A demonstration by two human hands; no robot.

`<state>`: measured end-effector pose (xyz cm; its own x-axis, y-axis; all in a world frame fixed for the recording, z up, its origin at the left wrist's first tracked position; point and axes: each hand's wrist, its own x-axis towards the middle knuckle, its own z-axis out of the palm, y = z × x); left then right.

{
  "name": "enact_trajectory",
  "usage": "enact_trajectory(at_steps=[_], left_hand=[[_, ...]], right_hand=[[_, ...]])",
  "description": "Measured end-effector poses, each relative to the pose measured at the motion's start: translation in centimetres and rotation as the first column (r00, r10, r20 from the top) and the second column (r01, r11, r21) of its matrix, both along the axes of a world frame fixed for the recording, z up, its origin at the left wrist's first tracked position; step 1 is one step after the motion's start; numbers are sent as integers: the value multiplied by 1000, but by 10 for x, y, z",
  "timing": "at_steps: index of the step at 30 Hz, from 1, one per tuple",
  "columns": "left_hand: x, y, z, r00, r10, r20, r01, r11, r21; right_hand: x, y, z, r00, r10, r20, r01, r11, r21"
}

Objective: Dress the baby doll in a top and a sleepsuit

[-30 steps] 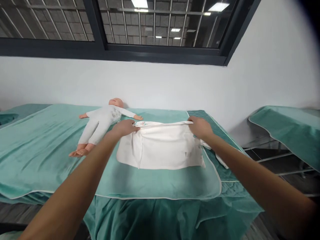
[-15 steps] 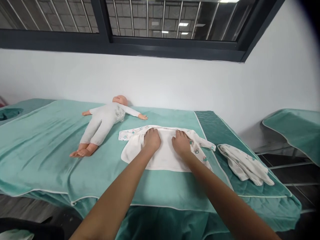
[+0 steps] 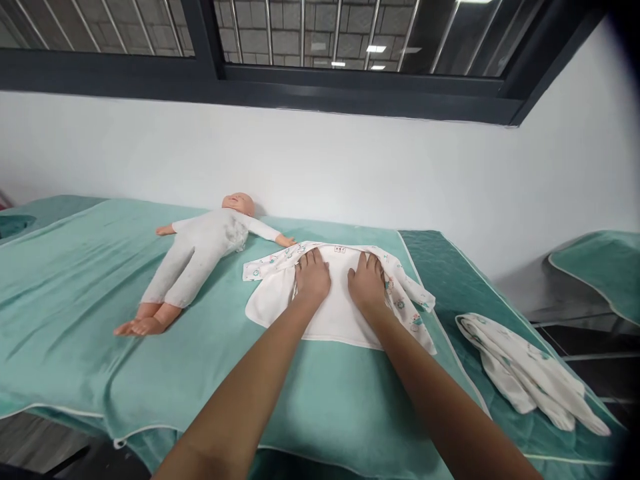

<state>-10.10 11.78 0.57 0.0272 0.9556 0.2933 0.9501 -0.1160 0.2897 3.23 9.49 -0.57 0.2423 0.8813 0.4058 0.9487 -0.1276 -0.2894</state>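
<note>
A small white baby shirt [image 3: 334, 313] with printed sleeves lies spread open on the green sheet, its neckline label showing at the top. My left hand [image 3: 313, 275] rests on the left part of the shirt near the collar, fingers stretched forward. On the right part, my right hand [image 3: 367, 283] lies with its fingers spread toward the collar. Neither hand is closed around the fabric. Up and left of the shirt, a baby doll [image 3: 207, 239] in a white suit lies on its back, one of its hands close to the shirt's left sleeve.
Folded white printed clothing [image 3: 530, 370] lies on the darker green cover at the right. The green sheet [image 3: 65, 287] stretches across the bed, against a white wall [image 3: 320, 167] below a barred window. Another green-covered surface [image 3: 600, 267] stands at the far right.
The view has shifted a little closer. My fingers have moved up slightly and straightened on the shirt, and the collar label is now more exposed between my hands.
</note>
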Motion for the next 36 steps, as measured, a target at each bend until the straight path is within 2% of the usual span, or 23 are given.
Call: enact_trajectory(at_steps=[4, 6, 9, 14, 20, 36], left_hand=[[2, 1, -4, 998, 51, -37, -47, 993, 112], [2, 0, -4, 997, 73, -32, -67, 986, 154], [2, -1, -6, 996, 83, -29, -78, 987, 139], [1, 6, -10, 998, 61, -20, -61, 998, 3], [1, 15, -9, 999, 32, -30, -36, 986, -162], [4, 12, -2, 997, 54, -48, -61, 984, -169]], right_hand=[[1, 3, -1, 997, 45, 61, -53, 989, 136], [2, 3, -2, 997, 49, 55, -57, 986, 154], [4, 4, -5, 998, 54, 15, -55, 994, 96], [5, 11, -12, 996, 56, -75, -63, 994, -87], [9, 20, -8, 989, 66, -133, -108, 935, -339], [8, 18, -6, 991, 77, -113, -110, 940, -323]])
